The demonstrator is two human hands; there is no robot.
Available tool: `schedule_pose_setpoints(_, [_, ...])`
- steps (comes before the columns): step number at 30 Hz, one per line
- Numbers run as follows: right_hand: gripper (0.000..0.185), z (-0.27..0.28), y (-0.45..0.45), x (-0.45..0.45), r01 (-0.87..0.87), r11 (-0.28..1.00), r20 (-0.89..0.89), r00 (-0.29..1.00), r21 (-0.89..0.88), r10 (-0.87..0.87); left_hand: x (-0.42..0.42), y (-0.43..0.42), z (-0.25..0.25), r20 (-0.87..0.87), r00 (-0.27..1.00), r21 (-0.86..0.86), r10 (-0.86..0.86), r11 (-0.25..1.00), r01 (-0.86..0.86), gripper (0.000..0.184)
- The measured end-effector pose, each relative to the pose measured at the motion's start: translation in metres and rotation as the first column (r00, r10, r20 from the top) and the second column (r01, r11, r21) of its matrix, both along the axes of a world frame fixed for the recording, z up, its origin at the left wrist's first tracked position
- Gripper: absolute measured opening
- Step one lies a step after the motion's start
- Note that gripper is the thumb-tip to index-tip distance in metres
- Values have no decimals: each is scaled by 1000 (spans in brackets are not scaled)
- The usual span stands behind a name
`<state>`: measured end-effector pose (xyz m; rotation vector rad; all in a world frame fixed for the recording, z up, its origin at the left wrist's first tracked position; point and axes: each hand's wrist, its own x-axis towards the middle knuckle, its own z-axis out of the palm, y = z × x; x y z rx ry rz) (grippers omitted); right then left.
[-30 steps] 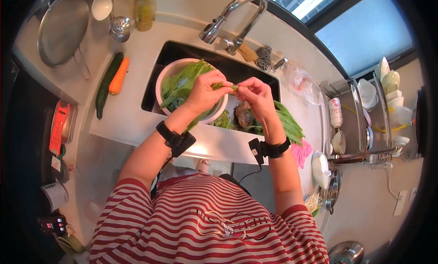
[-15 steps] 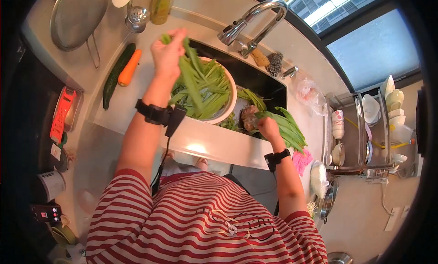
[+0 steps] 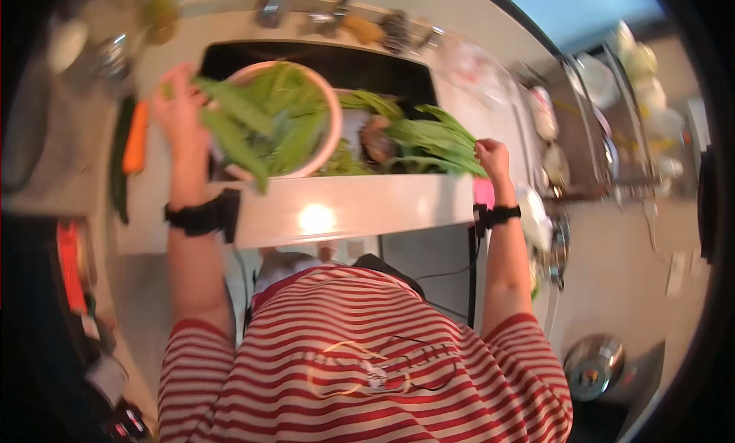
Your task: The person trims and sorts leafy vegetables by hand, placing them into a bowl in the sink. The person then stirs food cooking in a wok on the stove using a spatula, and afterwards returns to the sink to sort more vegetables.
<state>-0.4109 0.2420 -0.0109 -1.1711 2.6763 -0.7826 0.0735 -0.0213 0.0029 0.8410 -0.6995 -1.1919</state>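
Observation:
My left hand (image 3: 181,110), slightly blurred, is closed around the ends of several long green leaves (image 3: 241,110) at the left side of a pink-rimmed round bowl (image 3: 334,110). The leaves stretch over the bowl, where more cut greens lie. My right hand (image 3: 492,158) pinches the tips of a bunch of leafy greens (image 3: 436,144) at the sink's right edge. Beside that bunch, inside the dark sink (image 3: 367,71), sits a brownish clump (image 3: 375,139), perhaps the root end. Loose greens (image 3: 341,160) lie between it and the bowl.
A carrot (image 3: 135,137) and a cucumber (image 3: 120,163) lie on the counter left of the sink. A sponge (image 3: 362,29) and a steel scrubber (image 3: 395,31) sit behind it. At the right are a plastic bag (image 3: 475,64) and a dish rack (image 3: 593,129).
My view has shifted and blurred. My left hand has moved left and lower with its leaves, now beside the bowl. My right hand has moved from near the clump out to the leaf tips.

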Motion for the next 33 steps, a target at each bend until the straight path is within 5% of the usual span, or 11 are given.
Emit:
schedule_pose_setpoints(3, [16, 8, 67, -62, 300, 951, 104, 951, -79, -292, 5, -8, -13, 29, 999, -79, -25, 997, 27, 17])
schedule_pose_setpoints(6, [17, -9, 114, -101, 402, 914, 230, 886, 52, -403, -1, -13, -23, 16, 995, -105, -94, 990, 95, 21])
schedule_pose_setpoints(8, [18, -29, 122, -106, 447, 891, 299, 843, 76, -448, -12, -11, -19, 157, 987, -89, -40, 995, 55, 21])
schedule_pose_setpoints(11, [20, -54, 128, -101, 381, 918, 207, 894, 113, -397, -33, -2, -9, 235, 972, -77, -31, 996, 51, 21])
schedule_pose_setpoints(13, [24, -82, 127, -108, 201, 979, -189, 964, 46, -189, -45, 3, -4, 280, 959, -81, -41, 995, 66, 23])
schedule_pose_setpoints(17, [29, -72, 130, -101, 312, 925, -180, 944, 215, -277, -65, 7, -1, 290, 955, -144, -64, 984, 110, 24])
schedule_pose_setpoints(20, [24, -60, 129, -89, 294, 939, -143, 952, 177, -271, -74, 13, 2, 337, 937, -152, -92, 977, 150, 22])
schedule_pose_setpoints(24, [24, -60, 131, -90, 175, 953, -91, 983, 246, -157, -81, 13, -8, 169, 966, -168, -197, 960, 226, 20])
schedule_pose_setpoints(28, [16, -43, 126, -91, 254, 939, -179, 960, 233, -216, -78, 23, 3, 126, 956, -159, -265, 946, 283, 19])
schedule_pose_setpoints(30, [8, 24, 102, -51, 195, 981, 426, 888, -13, -171, -80, 28, 14, 65, 964, -149, -257, 953, 264, 20])
schedule_pose_setpoints(33, [5, 89, 62, 2, -84, 988, 459, 878, -127, 133, -89, 40, 27, 239, 919, -161, -314, 920, 356, 16])
